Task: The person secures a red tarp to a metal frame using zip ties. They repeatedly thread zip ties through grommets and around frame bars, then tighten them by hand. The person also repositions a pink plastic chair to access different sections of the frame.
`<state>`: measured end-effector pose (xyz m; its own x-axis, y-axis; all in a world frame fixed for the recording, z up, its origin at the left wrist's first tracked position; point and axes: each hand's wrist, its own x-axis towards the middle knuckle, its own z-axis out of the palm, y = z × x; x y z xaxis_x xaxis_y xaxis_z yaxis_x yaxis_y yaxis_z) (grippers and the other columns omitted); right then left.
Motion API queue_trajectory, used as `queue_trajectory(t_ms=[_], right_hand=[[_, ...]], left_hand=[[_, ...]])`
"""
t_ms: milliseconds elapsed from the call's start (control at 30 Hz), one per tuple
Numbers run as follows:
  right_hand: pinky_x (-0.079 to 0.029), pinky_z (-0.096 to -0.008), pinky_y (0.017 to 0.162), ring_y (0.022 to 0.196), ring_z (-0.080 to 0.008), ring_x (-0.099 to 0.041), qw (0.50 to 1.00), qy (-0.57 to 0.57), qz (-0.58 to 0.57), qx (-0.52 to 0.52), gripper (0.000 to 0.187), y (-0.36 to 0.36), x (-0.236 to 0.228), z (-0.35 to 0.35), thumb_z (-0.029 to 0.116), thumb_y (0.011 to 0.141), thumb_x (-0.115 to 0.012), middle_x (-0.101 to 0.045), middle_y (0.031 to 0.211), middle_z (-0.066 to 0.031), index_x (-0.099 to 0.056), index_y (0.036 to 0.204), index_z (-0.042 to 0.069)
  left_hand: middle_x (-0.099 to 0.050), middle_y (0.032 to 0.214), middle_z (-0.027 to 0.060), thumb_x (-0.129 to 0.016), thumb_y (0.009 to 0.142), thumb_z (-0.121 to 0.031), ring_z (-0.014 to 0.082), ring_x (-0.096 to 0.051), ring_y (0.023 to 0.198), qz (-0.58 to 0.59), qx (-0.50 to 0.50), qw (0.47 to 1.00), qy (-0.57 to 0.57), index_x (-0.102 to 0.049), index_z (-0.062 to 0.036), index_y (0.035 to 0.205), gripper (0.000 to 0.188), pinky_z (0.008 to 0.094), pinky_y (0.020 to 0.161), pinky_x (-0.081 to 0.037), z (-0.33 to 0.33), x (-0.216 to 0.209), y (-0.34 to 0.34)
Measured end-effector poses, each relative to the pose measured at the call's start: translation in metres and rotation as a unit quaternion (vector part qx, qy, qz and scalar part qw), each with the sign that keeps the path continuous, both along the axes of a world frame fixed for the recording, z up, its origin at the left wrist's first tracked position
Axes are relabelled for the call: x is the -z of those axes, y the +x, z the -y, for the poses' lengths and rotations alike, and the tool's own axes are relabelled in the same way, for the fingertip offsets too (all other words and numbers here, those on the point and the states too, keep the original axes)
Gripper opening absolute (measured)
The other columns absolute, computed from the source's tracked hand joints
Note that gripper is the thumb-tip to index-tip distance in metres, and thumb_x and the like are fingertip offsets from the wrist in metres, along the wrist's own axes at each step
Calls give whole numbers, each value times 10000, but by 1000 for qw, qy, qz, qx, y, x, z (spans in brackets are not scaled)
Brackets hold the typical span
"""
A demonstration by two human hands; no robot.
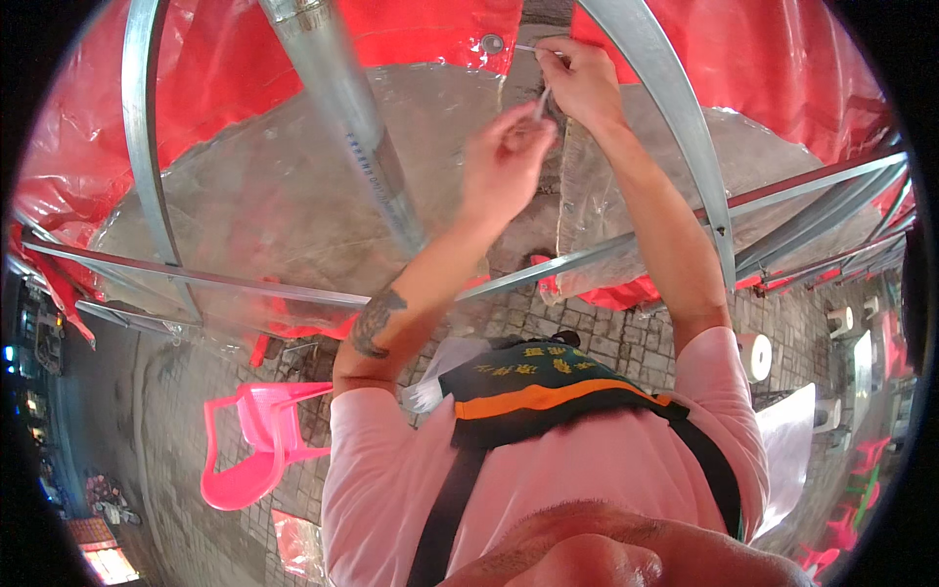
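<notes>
High in front of me, my right hand [584, 86] is closed in a pinch on a thin white cord [526, 48]. One stretch of the cord runs left from those fingers to a metal eyelet [492, 44] in a red and clear plastic sheet [435, 34]. Just below and to the left, my left hand [509, 164] is closed too, a little smeared by motion, with a slanting piece of the same cord coming out of its fingertips. Another red-edged clear sheet [597, 191] hangs on the right, a gap between the two.
A thick metal pipe [357, 127] slants down left of my hands. Curved metal bars [675, 98] and a horizontal rail [293, 290] cross around my arms. A pink plastic chair [279, 435] stands at lower left on paving.
</notes>
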<state>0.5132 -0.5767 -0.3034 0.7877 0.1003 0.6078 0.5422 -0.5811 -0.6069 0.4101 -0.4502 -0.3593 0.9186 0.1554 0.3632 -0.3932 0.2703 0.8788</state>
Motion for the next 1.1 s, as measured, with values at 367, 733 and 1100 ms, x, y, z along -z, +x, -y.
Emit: queue_trajectory(t_ms=[367,733,1100], right_hand=[[-452,-302,491,495,-106,-563,993,43,-95,-46,267,0,-10,-5,190,1025,-606,-627,693,-25,-739,1211,51],[-431,-298,470,503,-108,-535,983,92,-141,-78,263,-2,-13,-7,127,1033,-583,-615,751,-32,-709,1239,24],[-389,-277,457,516,-87,-502,962,161,-183,-122,290,1,-16,-10,175,1053,-597,-604,736,-25,-684,1287,28]], left_hand=[[-693,1023,177,-714,888,-82,283,-722,813,219,-355,835,359,-728,-6,1129,253,387,739,-576,-52,-32,59],[-745,946,145,-773,853,-87,246,-730,854,205,-320,894,239,-709,-3,1107,276,379,793,-565,-33,-31,79],[-728,968,130,-769,844,-61,254,-712,871,199,-287,901,258,-684,-13,1083,258,382,820,-556,-46,-29,88]])
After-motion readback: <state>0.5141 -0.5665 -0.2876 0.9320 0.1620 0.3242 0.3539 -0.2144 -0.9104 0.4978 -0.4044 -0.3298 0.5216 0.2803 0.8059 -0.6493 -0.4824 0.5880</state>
